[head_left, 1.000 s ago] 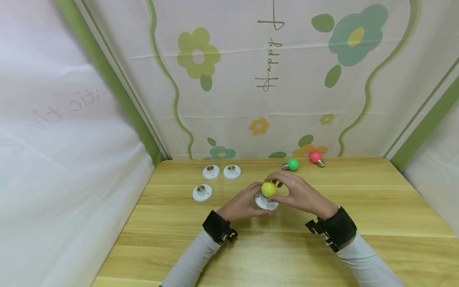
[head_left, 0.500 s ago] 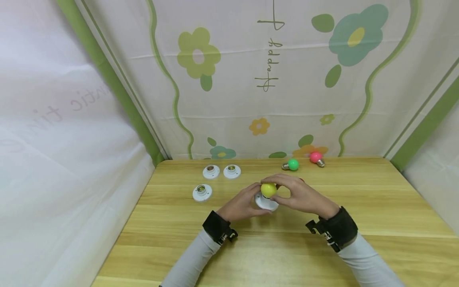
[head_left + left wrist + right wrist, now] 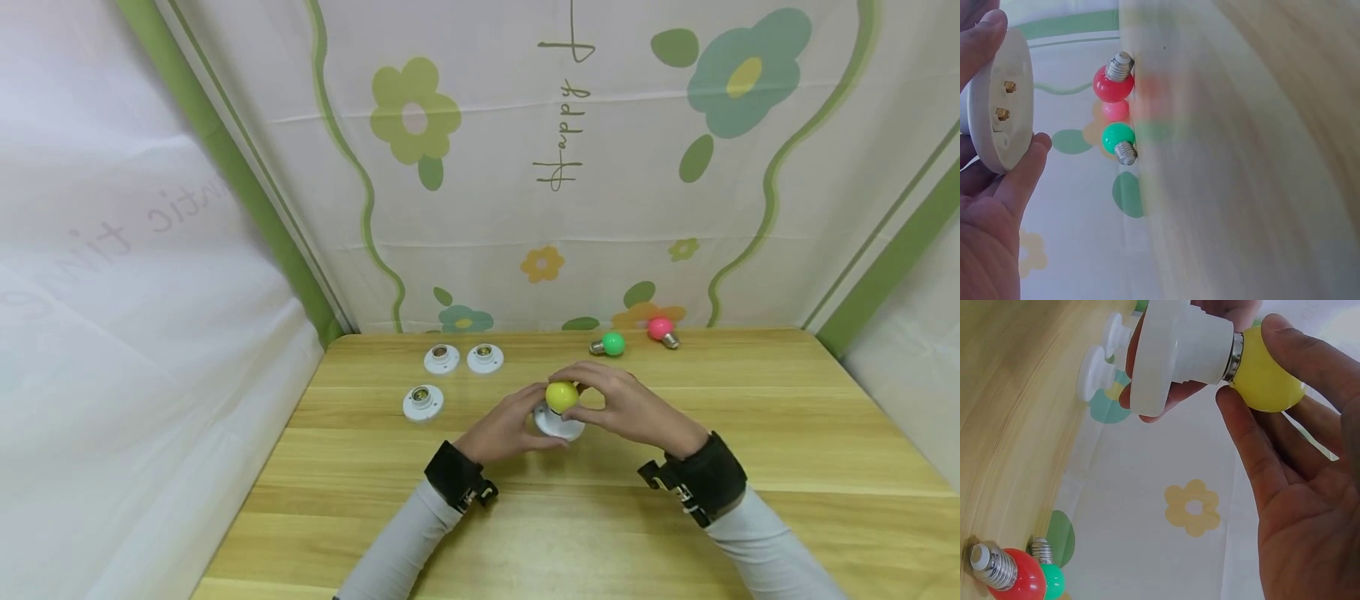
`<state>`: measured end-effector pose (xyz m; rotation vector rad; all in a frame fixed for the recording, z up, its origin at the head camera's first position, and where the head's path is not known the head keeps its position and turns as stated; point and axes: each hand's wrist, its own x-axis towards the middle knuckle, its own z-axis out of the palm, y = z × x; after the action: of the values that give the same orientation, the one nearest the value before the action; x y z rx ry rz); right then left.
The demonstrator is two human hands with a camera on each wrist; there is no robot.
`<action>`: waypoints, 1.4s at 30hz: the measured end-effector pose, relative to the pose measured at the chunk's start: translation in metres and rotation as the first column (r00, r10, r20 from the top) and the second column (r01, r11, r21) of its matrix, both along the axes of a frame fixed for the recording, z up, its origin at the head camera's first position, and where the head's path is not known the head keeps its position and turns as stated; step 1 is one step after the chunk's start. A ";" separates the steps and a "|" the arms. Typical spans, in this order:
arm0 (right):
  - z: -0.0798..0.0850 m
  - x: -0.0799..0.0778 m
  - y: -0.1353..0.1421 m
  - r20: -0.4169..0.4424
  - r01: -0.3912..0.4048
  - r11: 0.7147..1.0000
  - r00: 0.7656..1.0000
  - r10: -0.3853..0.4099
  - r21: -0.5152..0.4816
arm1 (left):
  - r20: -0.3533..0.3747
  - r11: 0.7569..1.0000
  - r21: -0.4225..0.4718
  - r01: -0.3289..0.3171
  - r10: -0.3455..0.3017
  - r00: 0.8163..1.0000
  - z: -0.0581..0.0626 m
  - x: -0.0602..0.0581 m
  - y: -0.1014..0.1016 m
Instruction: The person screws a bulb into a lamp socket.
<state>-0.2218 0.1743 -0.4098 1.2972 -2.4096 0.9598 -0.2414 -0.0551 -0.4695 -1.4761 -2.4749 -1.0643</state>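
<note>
Yellow round bulb with a silvery metal base (image 3: 1269, 375), set in the mouth of a white disc-shaped lamp holder with a stepped collar (image 3: 1200, 350), only a narrow band of metal on show between the two. Held up off the pale wooden table (image 3: 570, 542), with two brass-coloured fittings (image 3: 1010, 87) on the holder's flat underside in plain sight from the left wrist. Around the holder's rim, thumb and fingers of the left hand (image 3: 504, 429); closed round the yellow bulb, thumb and fingertips of the right hand (image 3: 637, 408). Most likely midway through screwing bulb into holder; impossible to judge the number of turns left. Next, by that reading: keep the holder steady on the left, keep the bulb in line, loosen and regrip on the right for another twist, without squeezing hard. Off to the left, three more white holders without bulbs (image 3: 423, 413); near the table's far edge, a glossy green bulb (image 3: 613, 344) and a pink bulb (image 3: 661, 328), plus a red bulb (image 3: 1110, 86), plain from both wrists but hidden from the head view. Against half a second ago: a sliver of red behind the right hand gone from sight, loose bulbs and spare holders in the same places.
</note>
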 end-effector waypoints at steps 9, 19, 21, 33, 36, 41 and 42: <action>-0.002 -0.001 0.000 -0.003 0.022 1.000 1.000 -0.022 0.004 | -0.019 1.000 0.009 -0.009 0.009 1.000 -0.001 0.001 0.001; -0.003 -0.001 -0.001 -0.034 0.049 0.999 0.998 -0.049 -0.004 | -0.039 0.999 0.017 -0.048 0.049 0.998 0.000 0.006 0.005; -0.002 -0.001 -0.001 -0.044 0.052 0.999 0.998 -0.052 -0.007 | -0.053 0.998 0.020 -0.058 0.060 0.997 0.000 0.007 0.007; -0.002 -0.002 -0.002 -0.052 0.074 0.997 0.996 -0.074 -0.011 | -0.049 0.995 0.051 -0.085 0.087 0.995 0.002 0.009 0.009; -0.003 -0.002 -0.002 -0.046 0.062 0.998 0.997 -0.062 -0.010 | -0.047 0.995 0.053 -0.079 0.081 0.996 0.001 0.009 0.009; -0.003 -0.002 -0.002 -0.053 0.043 0.999 0.998 -0.043 0.003 | -0.043 0.996 0.046 -0.074 0.076 0.996 -0.001 0.007 0.010; -0.003 -0.002 -0.002 -0.059 0.043 0.999 0.997 -0.042 0.007 | -0.045 0.996 0.043 -0.074 0.076 0.996 -0.001 0.007 0.010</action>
<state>-0.2235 0.1727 -0.4126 1.2537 -2.3891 0.8883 -0.2340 -0.0446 -0.4708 -1.3688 -2.4407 -1.0489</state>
